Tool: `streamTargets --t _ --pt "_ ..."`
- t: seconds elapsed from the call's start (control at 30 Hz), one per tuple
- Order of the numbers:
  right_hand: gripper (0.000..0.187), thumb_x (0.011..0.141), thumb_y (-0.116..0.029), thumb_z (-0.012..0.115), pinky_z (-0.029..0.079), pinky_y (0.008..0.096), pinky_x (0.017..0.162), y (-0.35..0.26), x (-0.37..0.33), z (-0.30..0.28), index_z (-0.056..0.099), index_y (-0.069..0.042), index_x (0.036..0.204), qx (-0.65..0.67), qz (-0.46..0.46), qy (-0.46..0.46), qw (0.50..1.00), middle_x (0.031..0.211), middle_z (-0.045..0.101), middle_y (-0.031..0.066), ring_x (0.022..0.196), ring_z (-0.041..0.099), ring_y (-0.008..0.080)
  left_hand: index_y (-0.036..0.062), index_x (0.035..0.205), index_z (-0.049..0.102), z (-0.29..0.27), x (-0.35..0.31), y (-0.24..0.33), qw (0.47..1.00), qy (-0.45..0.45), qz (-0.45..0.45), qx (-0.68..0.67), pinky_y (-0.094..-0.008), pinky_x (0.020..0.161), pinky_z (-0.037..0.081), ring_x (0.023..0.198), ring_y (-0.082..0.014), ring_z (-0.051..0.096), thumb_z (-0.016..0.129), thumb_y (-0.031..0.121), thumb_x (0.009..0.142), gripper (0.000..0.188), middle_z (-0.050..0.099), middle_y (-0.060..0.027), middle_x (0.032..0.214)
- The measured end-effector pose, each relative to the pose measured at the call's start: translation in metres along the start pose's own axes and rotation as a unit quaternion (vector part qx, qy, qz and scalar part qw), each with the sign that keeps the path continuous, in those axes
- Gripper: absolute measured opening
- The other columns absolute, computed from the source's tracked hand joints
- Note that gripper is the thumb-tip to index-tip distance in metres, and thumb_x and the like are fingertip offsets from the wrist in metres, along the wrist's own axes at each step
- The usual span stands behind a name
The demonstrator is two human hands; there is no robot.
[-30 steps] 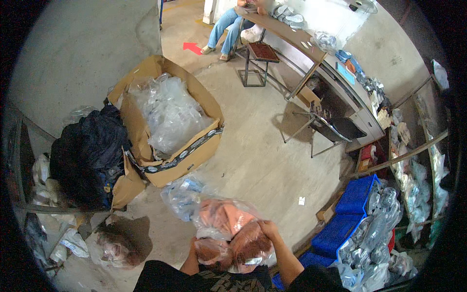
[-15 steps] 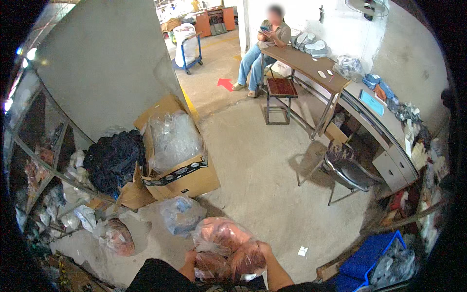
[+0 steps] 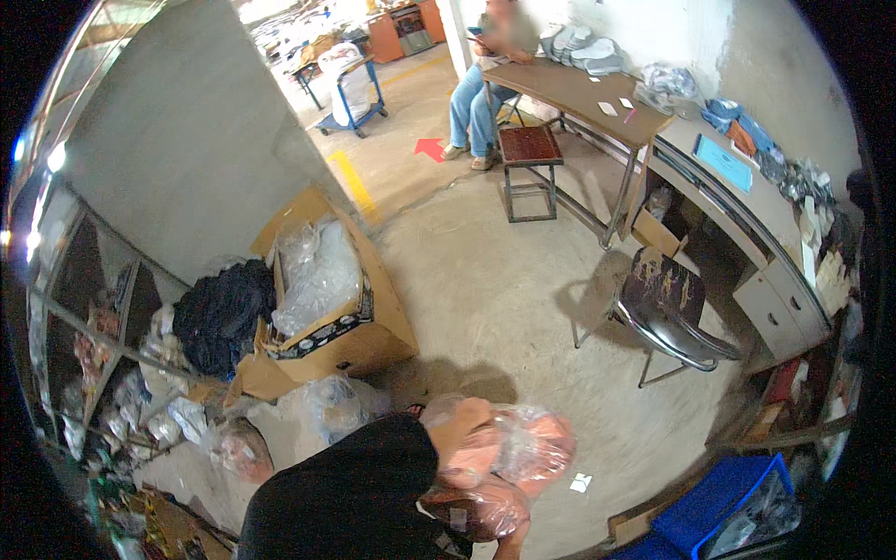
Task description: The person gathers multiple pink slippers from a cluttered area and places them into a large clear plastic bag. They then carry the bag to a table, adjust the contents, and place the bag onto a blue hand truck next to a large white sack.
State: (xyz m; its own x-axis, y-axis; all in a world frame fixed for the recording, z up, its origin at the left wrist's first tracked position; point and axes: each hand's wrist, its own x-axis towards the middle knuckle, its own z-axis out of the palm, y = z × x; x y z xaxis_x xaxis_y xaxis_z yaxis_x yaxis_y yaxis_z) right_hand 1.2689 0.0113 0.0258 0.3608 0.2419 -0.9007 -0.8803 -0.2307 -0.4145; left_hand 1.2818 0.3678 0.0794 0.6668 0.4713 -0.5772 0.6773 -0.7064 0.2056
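Clear plastic bags (image 3: 537,443) packed with pinkish-orange contents lie bunched together in front of me; I cannot make out what is inside. My left hand (image 3: 478,412) reaches over their far side, closed on the plastic, its fingers mostly hidden. A black sleeve covers that upper arm and blocks the view of the near left. At the lower edge my right hand (image 3: 511,539) grips the nearest bag (image 3: 481,509) from the right, only partly in view. Just beyond my left arm, a bluish see-through bag (image 3: 338,408) rests on the floor.
Left stand an open cardboard box (image 3: 387,341) of clear plastic and a dark cloth heap (image 3: 224,313). Another pinkish bag (image 3: 245,450) lies nearby. Right are a chair (image 3: 667,313), a desk (image 3: 770,247) and a blue bin (image 3: 719,509). A person (image 3: 476,107) sits at the far table (image 3: 569,89).
The pinkish-orange bags have shifted right and been turned. My left arm has swung across to their far side, and my right hand is lower. The view has tilted slightly.
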Motion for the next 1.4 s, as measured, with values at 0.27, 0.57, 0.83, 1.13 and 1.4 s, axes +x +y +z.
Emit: streamTargets --t 0.27,0.57,0.83,1.13,1.4 --pt "0.044 0.094 -0.036 0.054 0.052 0.0457 0.086 -0.039 0.011 0.119 0.072 0.003 0.105 0.011 -0.013 0.108 0.994 0.105 0.071 0.0247 0.094 0.069 0.0393 0.0137 0.106 0.077 -0.063 0.083 0.01 0.986 -0.149 0.077 -0.024 -0.0479 0.087 0.055 0.102 -0.0367 0.07 0.065 0.042 0.082 0.039 0.072 -0.0168 0.11" --pt "0.044 0.094 -0.036 0.053 0.052 0.0468 0.085 -0.134 0.02 0.333 0.072 0.003 0.104 -0.206 -0.069 0.178 0.96 0.105 0.071 0.025 0.094 0.069 0.0399 0.0108 0.114 0.072 -0.107 0.136 -0.288 0.969 -0.15 0.122 -0.155 -0.0504 0.088 0.054 0.103 -0.0402 0.068 0.054 0.051 0.091 0.05 0.07 -0.0197 0.114" --pt "0.045 0.094 -0.036 0.052 0.052 0.0479 0.085 -0.246 0.042 0.461 0.072 0.003 0.103 -0.583 -0.153 0.115 0.79 0.104 0.071 0.0253 0.093 0.069 0.0405 0.0103 0.116 0.071 -0.052 0.085 -0.434 0.879 -0.145 -0.191 -0.411 -0.0504 0.089 0.053 0.105 -0.0422 0.067 0.049 0.058 0.092 0.058 0.07 -0.0205 0.114" --pt "0.052 0.093 -0.045 0.04 0.049 0.0523 0.093 -0.352 0.124 0.631 0.074 -0.007 0.105 -0.808 -0.26 -0.11 0.518 0.112 0.069 0.0231 0.104 0.065 0.0444 0.0102 0.115 0.071 -0.057 0.061 -0.417 0.76 0.004 -0.367 -0.537 -0.0508 0.089 0.053 0.105 -0.0424 0.067 0.049 0.058 0.092 0.057 0.07 -0.0209 0.113" --pt "0.045 0.096 -0.039 0.041 0.051 0.0498 0.09 -0.477 0.257 0.59 0.073 -0.009 0.105 -0.801 -0.306 -0.255 0.446 0.107 0.07 0.0214 0.104 0.066 0.0422 0.0102 0.113 0.072 -0.076 0.093 -0.276 0.764 0.045 -0.464 -0.446 -0.0511 0.088 0.053 0.105 -0.0427 0.067 0.049 0.057 0.092 0.056 0.07 -0.0213 0.113"
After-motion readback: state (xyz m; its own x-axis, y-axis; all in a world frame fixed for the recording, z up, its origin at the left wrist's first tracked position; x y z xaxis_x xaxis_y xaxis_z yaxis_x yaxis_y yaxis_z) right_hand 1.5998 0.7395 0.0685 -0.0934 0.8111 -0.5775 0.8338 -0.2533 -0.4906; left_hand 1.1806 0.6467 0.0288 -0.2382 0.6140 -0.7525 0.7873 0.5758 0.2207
